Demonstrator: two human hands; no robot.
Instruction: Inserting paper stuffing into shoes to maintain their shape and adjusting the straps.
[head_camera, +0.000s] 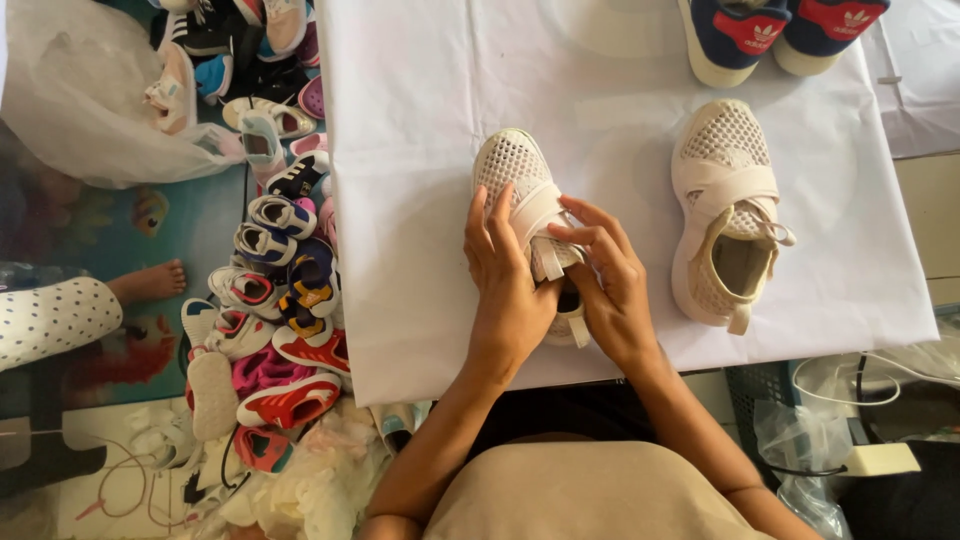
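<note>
Resting on a table (420, 120) covered with smooth white paper, a small white shoe (520, 180) with a perforated mesh toe lies lengthwise, toe pointing away from the person and heel toward them. A broad white strap crosses its middle. The left hand (505, 290) lies along the shoe's left side with fingers spread over the mesh and strap, while the right hand (610, 290) closes narrowly on the laces near the tongue, thumb and fingertips pinched together. The heel sits under both palms, near the table's near edge.

Well apart to the right lies the matching shoe (725, 215), same mesh toe and crossed strap, its tan lining open to view, toe also pointing away. At the far edge stand two navy shoes (780, 30) with red heel tabs and cream soles.

On the floor left of the table, a heap of small colourful shoes (275, 300) spreads loosely, and a translucent plastic bag (90, 90) holds a few more. A bare foot (150, 282) of another person rests beside the heap.
</note>
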